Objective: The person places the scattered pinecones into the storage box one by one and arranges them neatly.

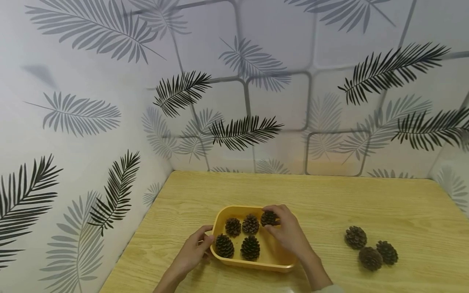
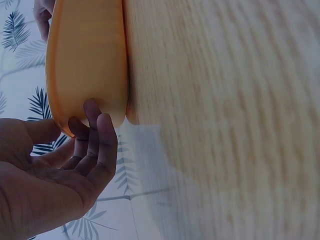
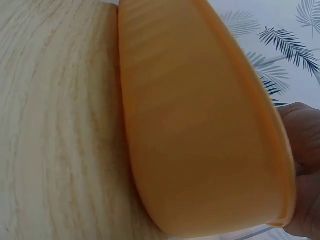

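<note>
A yellow-orange plastic tray sits on the wooden table with several brown pine cones inside. My left hand grips its left side; in the left wrist view the thumb is at the rim and the curled fingers touch the outer wall. Over the tray's back right corner, my right hand pinches a pine cone between thumb and fingers. Two cones, one of them the middle cone, stand left of it, and two larger-looking ones, including the front cone, lie nearer me. In the right wrist view the tray wall hides most of that hand.
Three more pine cones lie grouped on the table to the right of the tray. Behind the table rises a wall with a leaf pattern, and another patterned wall runs along the left side.
</note>
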Action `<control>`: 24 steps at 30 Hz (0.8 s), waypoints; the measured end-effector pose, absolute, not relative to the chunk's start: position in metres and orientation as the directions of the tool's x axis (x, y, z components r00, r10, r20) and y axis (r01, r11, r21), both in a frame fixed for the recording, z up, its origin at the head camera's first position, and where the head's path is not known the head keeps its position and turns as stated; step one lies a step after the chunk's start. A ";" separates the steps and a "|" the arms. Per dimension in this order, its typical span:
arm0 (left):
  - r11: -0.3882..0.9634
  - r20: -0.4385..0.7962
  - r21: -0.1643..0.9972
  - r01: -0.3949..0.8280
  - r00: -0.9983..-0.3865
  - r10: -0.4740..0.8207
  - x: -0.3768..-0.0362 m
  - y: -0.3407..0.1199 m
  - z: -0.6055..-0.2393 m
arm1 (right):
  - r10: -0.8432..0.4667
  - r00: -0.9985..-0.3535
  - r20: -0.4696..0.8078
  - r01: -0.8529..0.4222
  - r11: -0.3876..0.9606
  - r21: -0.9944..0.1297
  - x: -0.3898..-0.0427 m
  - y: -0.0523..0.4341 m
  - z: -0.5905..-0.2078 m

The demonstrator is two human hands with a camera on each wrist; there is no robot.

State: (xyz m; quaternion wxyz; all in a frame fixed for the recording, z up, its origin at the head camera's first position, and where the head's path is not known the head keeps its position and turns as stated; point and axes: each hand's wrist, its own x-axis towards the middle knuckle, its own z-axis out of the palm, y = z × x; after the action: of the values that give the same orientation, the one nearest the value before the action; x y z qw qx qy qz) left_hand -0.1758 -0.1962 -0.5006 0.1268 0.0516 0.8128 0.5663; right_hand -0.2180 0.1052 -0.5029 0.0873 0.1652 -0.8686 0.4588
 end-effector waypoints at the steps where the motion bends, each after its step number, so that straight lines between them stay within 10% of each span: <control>1: 0.353 -0.148 0.934 -0.060 -0.962 0.227 -0.176 -0.196 -0.500 | -0.207 -0.929 0.306 -0.369 0.537 -0.759 -0.218 0.105 -0.504; 24: 0.368 -0.149 0.928 -0.061 -0.965 0.216 -0.176 -0.195 -0.499 | -0.225 -0.929 0.295 -0.368 0.657 -0.658 -0.221 0.099 -0.514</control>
State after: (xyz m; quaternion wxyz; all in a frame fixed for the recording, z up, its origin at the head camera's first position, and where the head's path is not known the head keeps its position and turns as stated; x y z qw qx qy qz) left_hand -0.1755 -0.1947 -0.4994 0.1234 0.0475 0.8177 0.5602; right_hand -0.2210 0.0985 -0.5140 0.0941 0.1636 -0.9053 0.3804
